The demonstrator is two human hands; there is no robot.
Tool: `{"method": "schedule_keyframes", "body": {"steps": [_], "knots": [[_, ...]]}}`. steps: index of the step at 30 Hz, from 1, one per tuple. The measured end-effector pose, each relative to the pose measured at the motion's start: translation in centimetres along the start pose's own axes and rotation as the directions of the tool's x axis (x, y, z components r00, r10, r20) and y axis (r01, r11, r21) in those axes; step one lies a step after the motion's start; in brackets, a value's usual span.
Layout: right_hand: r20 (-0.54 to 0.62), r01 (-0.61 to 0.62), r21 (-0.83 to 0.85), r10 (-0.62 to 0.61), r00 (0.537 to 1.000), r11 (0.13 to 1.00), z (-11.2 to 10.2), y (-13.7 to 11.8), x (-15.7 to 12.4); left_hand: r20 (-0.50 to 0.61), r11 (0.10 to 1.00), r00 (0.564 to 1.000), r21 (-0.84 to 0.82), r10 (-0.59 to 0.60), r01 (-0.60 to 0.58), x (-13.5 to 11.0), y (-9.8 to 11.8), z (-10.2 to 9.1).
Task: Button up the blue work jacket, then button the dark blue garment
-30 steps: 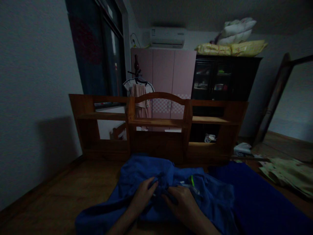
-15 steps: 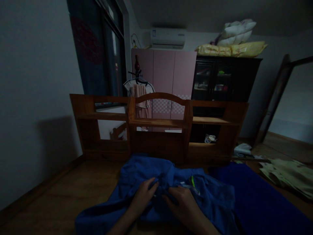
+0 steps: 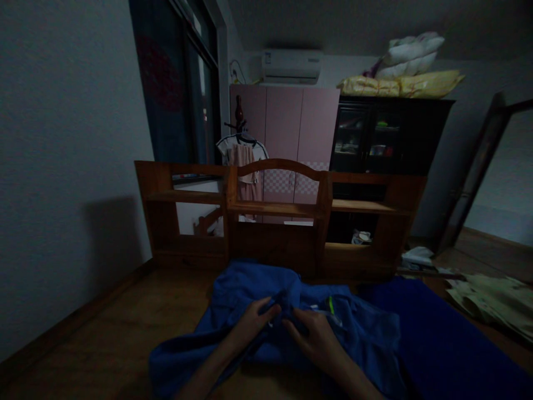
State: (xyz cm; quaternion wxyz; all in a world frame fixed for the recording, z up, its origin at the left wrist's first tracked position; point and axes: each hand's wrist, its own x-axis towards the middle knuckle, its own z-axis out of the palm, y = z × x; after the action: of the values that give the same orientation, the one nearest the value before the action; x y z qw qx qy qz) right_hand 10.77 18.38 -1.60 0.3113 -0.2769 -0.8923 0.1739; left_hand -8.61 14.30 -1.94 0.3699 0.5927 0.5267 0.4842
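A dim bedroom, seen from above a wooden bench [image 3: 125,333]. A crumpled blue garment [image 3: 233,286] lay on the bench straight in front of the person, and both bare hands rested on its middle.

The left hand [image 3: 250,323] was half closed. Its thumb and curled fingers met on a small raised bunch of the cloth, in what looked like a pinch. The right hand [image 3: 317,338] lay palm down just beside it at 3 o'clock, fingers loosely stretched toward the same bunch. The poor light hid whether they gripped anything. A small pale label with a green tab [image 3: 330,305] showed on the garment at 1 o'clock from the right hand.

Compared with a second earlier, little had changed. The view had swung slightly left, so the room sat further right in the picture. The hands had crept a little up the cloth and drawn closer, fingertips nearly touching. The garment lay as it had, so the handling appeared to be fine finger work kept at one spot.

At 3 o'clock a darker blue cloth [image 3: 420,328] touched the garment, with a pale patterned cloth [image 3: 491,294] beyond it. At 12 o'clock a wooden shelf unit [image 3: 275,208] stood on the bench. Behind it stood a pink wardrobe [image 3: 287,122] and a dark cabinet [image 3: 387,133] topped with bedding [image 3: 403,75].
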Motion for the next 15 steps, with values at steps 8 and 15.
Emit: {"method": "schedule_keyframes", "body": {"steps": [8,15], "knots": [[-0.114,-0.092,0.25,0.123,0.986,0.964,-0.1,0.2,-0.1,0.127,0.978,0.981,0.124,0.149,-0.165,-1.1,-0.4,0.4],[-0.284,0.007,0.238,0.062,0.957,0.971,-4.4,-2.7,-0.1,-0.383,0.974,0.9,-0.169,-0.206,0.15,-2.5,-1.1,-3.1]]}}
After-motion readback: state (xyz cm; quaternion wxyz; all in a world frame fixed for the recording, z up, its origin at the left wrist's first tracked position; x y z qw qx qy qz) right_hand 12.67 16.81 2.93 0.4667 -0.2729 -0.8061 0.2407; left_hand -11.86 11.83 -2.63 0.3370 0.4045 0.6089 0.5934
